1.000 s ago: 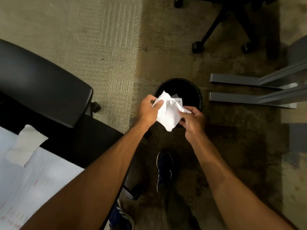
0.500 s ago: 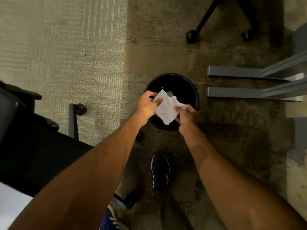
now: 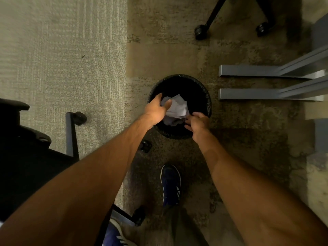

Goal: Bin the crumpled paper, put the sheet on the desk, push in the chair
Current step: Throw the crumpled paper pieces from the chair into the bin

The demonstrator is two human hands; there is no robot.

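Our crumpled paper [image 3: 177, 108] has dropped lower, now inside the black wastebasket [image 3: 206, 96] mouth; our left hand [image 3: 157, 110] still grasps its nine o'clock edge, our right hand [image 3: 197, 122], fingers loosened, touches its five o'clock edge, office chair [image 3: 26, 157] at eight o'clock

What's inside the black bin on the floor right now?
The crumpled paper sits in the mouth of the black bin, with the left hand and right hand at its edges. The rest of the inside is dark; anything below the paper is hidden.
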